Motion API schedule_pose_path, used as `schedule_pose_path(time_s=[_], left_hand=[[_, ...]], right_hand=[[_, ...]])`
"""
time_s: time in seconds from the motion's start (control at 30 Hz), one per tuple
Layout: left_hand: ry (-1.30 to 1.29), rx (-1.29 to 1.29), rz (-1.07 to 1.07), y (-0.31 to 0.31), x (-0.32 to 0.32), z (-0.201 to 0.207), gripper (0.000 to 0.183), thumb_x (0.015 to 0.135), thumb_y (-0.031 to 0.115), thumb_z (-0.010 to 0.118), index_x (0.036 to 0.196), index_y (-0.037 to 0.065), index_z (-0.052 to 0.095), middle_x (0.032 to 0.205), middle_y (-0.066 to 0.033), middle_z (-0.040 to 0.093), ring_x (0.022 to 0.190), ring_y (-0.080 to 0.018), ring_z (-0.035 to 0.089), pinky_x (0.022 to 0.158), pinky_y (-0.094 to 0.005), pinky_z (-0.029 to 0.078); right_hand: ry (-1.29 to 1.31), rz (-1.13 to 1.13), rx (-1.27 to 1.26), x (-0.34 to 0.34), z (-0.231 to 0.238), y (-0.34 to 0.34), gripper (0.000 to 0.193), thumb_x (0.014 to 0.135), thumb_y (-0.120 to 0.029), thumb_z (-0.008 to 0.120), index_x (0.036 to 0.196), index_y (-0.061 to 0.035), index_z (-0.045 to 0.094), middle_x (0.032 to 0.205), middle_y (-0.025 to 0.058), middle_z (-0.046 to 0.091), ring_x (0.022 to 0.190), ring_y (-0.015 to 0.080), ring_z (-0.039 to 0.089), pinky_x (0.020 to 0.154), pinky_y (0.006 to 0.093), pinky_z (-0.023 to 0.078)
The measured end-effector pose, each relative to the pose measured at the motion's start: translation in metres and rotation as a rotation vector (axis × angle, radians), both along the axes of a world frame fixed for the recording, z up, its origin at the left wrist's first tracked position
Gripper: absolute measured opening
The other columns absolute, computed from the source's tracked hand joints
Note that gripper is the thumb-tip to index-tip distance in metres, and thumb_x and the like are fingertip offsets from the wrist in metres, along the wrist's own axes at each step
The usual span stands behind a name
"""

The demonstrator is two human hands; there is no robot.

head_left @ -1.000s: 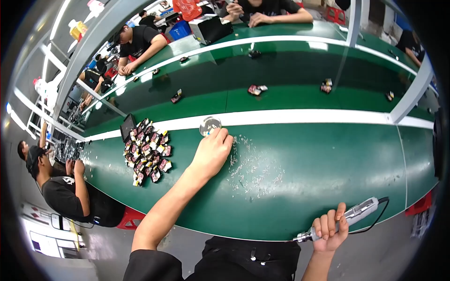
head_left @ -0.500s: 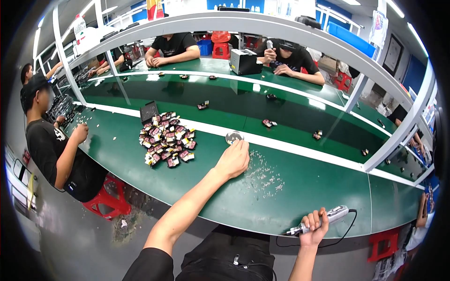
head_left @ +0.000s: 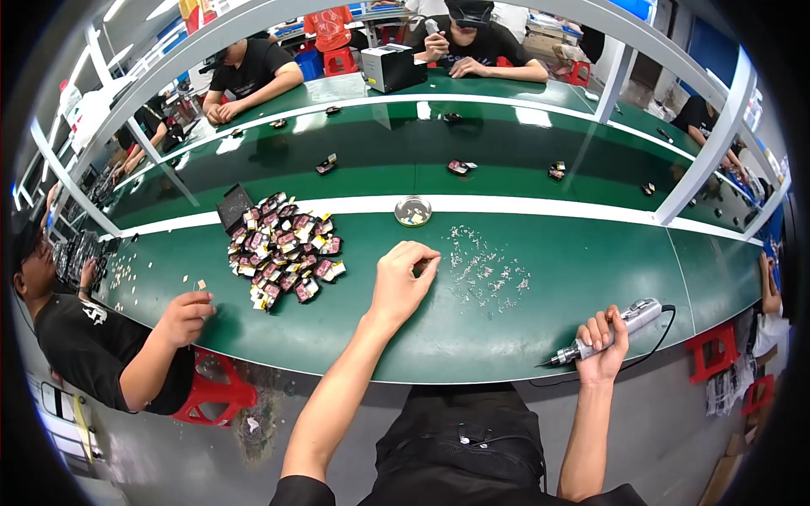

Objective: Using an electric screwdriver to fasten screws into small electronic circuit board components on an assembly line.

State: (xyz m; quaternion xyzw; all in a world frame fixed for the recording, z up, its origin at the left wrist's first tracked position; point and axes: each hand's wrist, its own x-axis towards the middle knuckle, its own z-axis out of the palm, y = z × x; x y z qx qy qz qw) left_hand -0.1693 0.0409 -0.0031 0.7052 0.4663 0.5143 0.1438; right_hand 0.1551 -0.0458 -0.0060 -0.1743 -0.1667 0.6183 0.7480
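Observation:
With thumb and fingertips pinched together, my left hand (head_left: 403, 282) hovers at the left edge of a scatter of tiny silvery pieces (head_left: 488, 271). Whatever is in the pinch is too small to make out. My right hand (head_left: 602, 344) grips a corded silver-grey electric screwdriver (head_left: 633, 317) over the table's near edge, its tip pointing left. Beyond my left hand stands a round shallow dish (head_left: 413, 211) with small pale pieces inside. Left of that hand lies a heap of small black units with pink, white and yellow parts (head_left: 285, 251).
A black tray (head_left: 234, 208) leans at the heap's back. A white rail (head_left: 506, 207) divides my green table from a dark strip carrying several black units (head_left: 461, 167). A co-worker's hand (head_left: 187, 317) holds a small piece at left. Grey shelf posts (head_left: 713, 139) rise at right.
My left hand has come away from the dish toward me, staying pinched. The screwdriver stays in my right hand. The view has shifted, and the left co-worker's hand is nearer the heap.

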Motion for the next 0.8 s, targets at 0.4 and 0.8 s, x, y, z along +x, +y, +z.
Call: schedule_pose_path(time_s=[0.4,0.8], left_hand=[[-0.654,-0.458,-0.253,-0.108,0.082,0.009,0.005,0.084,-0.009,0.06,0.083,-0.009,0.065,0.087,-0.0185,0.067,0.072,-0.0167,0.063,0.063,-0.0248,0.052],[-0.99,-0.546,-0.457,-0.135,0.097,-0.002,0.017,0.093,0.004,0.055,0.085,-0.009,0.061,0.077,-0.0184,0.062,0.066,-0.0187,0.059,0.056,-0.0268,0.05]], right_hand=[[0.038,0.066,0.238,-0.059,0.053,0.006,0.015,0.097,-0.022,0.045,0.089,-0.0092,0.047,0.053,-0.0029,0.039,0.041,0.0092,0.038,0.048,0.0274,0.038],[0.079,0.05,0.292,-0.066,0.054,-0.003,0.015,0.096,-0.018,0.048,0.09,-0.0042,0.049,0.054,-0.0018,0.039,0.043,0.0083,0.038,0.049,0.0254,0.037]])
